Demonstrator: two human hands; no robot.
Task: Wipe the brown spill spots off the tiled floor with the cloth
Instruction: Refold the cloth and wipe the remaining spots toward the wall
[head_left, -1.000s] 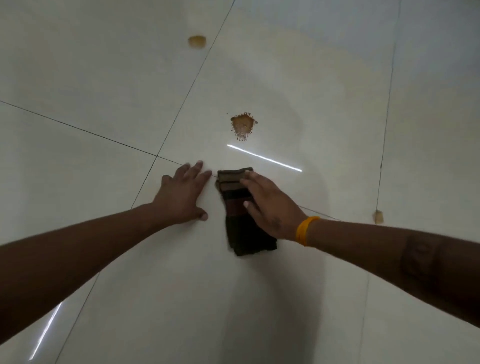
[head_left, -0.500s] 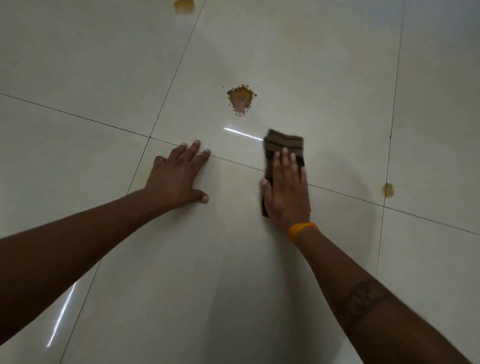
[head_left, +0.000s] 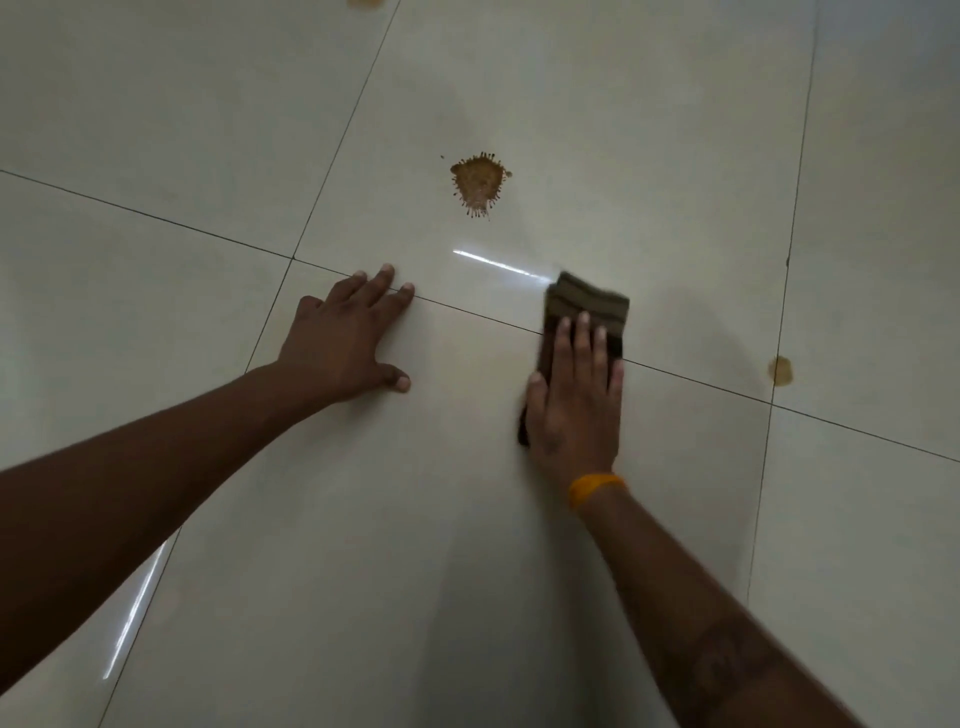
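Scene was dimly lit w/ a grey-green cast. A thin bright glare streak (head_left: 498, 266) was seen on the glossy tiled floor (head_left: 156, 130) near its middle, and a second streak (head_left: 132, 613) toward the lower-left corner. A soft shadow was cast on the tiles below the arms. Slight motion blur was noted at the cloth (head_left: 587, 306) edges. Grout lines were bowed by wide-angle distortion, esp. toward the right edge. Focus elsewhere was adequate.

No legible text anywhere.
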